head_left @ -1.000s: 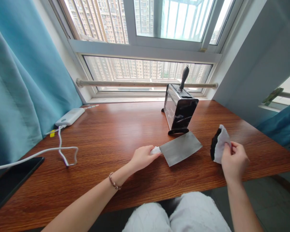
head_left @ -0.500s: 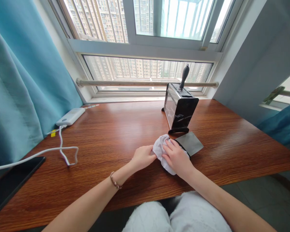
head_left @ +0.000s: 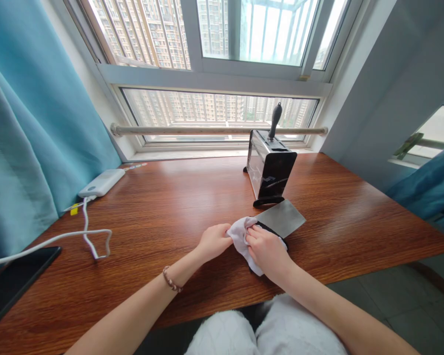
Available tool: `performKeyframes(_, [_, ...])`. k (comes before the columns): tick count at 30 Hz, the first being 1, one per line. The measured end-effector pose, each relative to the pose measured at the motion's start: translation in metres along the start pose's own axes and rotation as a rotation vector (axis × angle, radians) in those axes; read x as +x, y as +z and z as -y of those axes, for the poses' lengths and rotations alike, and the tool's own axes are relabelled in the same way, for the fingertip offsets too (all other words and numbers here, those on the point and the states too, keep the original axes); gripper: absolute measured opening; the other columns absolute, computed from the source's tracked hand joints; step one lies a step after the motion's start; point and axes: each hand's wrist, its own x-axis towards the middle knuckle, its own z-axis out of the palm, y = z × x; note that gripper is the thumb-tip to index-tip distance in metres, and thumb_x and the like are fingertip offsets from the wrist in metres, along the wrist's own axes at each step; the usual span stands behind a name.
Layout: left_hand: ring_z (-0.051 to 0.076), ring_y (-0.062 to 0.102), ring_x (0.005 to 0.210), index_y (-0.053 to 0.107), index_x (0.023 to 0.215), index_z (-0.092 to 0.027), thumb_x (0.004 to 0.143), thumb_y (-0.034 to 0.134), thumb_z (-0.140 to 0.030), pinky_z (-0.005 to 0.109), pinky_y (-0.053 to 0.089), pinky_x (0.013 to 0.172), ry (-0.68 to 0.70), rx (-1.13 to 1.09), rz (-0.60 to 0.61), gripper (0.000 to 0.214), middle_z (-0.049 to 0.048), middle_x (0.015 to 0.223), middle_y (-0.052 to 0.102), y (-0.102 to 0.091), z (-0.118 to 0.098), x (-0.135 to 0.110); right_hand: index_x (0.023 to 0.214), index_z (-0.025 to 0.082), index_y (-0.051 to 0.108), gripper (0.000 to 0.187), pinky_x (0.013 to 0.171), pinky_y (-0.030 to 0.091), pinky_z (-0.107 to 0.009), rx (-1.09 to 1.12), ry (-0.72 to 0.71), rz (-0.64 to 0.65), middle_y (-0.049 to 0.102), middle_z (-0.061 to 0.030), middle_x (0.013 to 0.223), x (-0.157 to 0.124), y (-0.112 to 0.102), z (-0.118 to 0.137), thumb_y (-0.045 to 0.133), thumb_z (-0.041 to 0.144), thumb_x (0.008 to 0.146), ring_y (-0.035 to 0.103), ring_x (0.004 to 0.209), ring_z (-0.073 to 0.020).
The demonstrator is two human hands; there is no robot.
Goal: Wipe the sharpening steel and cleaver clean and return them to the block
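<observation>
Silver-and-black box-shaped knife holder [head_left: 273, 172] upright on brown wood-grain table [head_left: 170, 197]; ridged black handle [head_left: 276, 120] sticks up from top, inside hidden. Broad grey metal cleaver [head_left: 284, 219] just in front of holder, blade pointing right. Left hand [head_left: 212, 241] closed around cleaver's handle end, handle itself covered. Right hand [head_left: 267, 251] clamped on bunched white-and-black cloth [head_left: 240, 234], covering part of blade.

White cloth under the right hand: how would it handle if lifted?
The white cloth would likely hang floppy: it creases and bunches under the right hand. Probably light, since it looks like soft fabric. It may slide readily over the blade, whose exposed face looks smooth.
</observation>
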Motion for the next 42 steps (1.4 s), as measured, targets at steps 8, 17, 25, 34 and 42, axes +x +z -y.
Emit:
performKeyframes(8, [0.014, 0.053, 0.064, 0.06, 0.072, -0.021, 0.072, 0.041, -0.041, 0.02, 0.032, 0.053, 0.007, -0.043, 0.003, 0.027, -0.001, 0.07, 0.06, 0.001, 0.001, 0.0, 0.084, 0.024, 0.066, 0.025, 0.092, 0.04, -0.024, 0.396, 0.048, -0.078, 0.062, 0.0037, 0.101, -0.024, -0.012, -0.019, 0.051, 0.01, 0.072, 0.05, 0.106, -0.0133])
performKeyframes(17, [0.014, 0.053, 0.064, 0.059, 0.074, -0.019, 0.072, 0.035, -0.061, 0.021, 0.031, 0.053, -0.037, -0.037, 0.012, 0.048, 0.0005, 0.072, 0.06, -0.003, -0.003, -0.002, 0.082, 0.022, 0.068, 0.018, 0.092, 0.042, -0.035, 0.581, 0.365, -0.155, 0.063, -0.0016, 0.099, -0.047, -0.02, -0.064, 0.053, 0.019, 0.072, 0.055, 0.1, -0.0184])
performKeyframes(25, [0.014, 0.051, 0.063, 0.057, 0.072, -0.02, 0.074, 0.036, -0.057, 0.022, 0.026, 0.052, 0.031, 0.055, -0.042, 0.043, -0.0006, 0.071, 0.06, 0.0, -0.002, -0.004, 0.089, 0.022, 0.066, 0.022, 0.088, 0.043, -0.034, 0.359, 0.615, -0.343, 0.063, -0.0031, 0.098, -0.065, -0.019, -0.1, 0.055, 0.029, 0.071, 0.058, 0.095, -0.0211])
performKeyframes(34, [0.014, 0.051, 0.064, 0.057, 0.076, -0.022, 0.076, 0.035, -0.056, 0.022, 0.026, 0.053, 0.05, 0.086, -0.043, 0.041, -0.0011, 0.073, 0.06, 0.0, -0.003, -0.005, 0.104, 0.012, 0.059, 0.041, 0.069, 0.047, -0.032, 0.407, 0.897, -0.977, 0.064, -0.0118, 0.094, -0.075, -0.039, -0.096, 0.048, 0.04, 0.077, 0.061, 0.081, -0.0242])
performKeyframes(42, [0.018, 0.056, 0.079, 0.059, 0.089, -0.024, 0.077, 0.039, -0.044, 0.022, 0.033, 0.062, 0.074, 0.08, -0.011, 0.031, 0.0012, 0.087, 0.063, -0.001, -0.006, -0.008, 0.116, 0.021, 0.05, 0.034, 0.099, 0.032, -0.038, 0.349, 0.038, -0.065, 0.046, -0.0048, 0.124, -0.017, -0.007, -0.03, 0.039, 0.021, 0.084, 0.035, 0.12, -0.021])
